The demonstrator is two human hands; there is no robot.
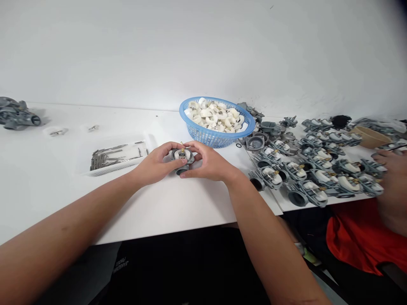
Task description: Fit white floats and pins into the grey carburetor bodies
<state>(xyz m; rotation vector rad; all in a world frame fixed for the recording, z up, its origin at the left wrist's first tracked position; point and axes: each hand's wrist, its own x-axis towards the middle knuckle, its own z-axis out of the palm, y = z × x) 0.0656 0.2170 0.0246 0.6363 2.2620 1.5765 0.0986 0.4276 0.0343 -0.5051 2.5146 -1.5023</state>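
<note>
A grey metal carburetor body (182,160) with a white float and a brass stem on top sits between both my hands, just above the white table (47,190). My left hand (156,163) grips its left side with curled fingers. On its right side, my right hand (208,161) closes around it, fingertips on the top rim. Behind them stands a blue plastic basket (216,136) full of white floats (213,116).
A clear tray of metal pins (116,156) lies to the left. Several grey carburetor bodies (305,169) with white floats cover the table at right. Another person's hand (392,178) reaches among them, above a red garment (362,237). One more carburetor (15,114) lies far left.
</note>
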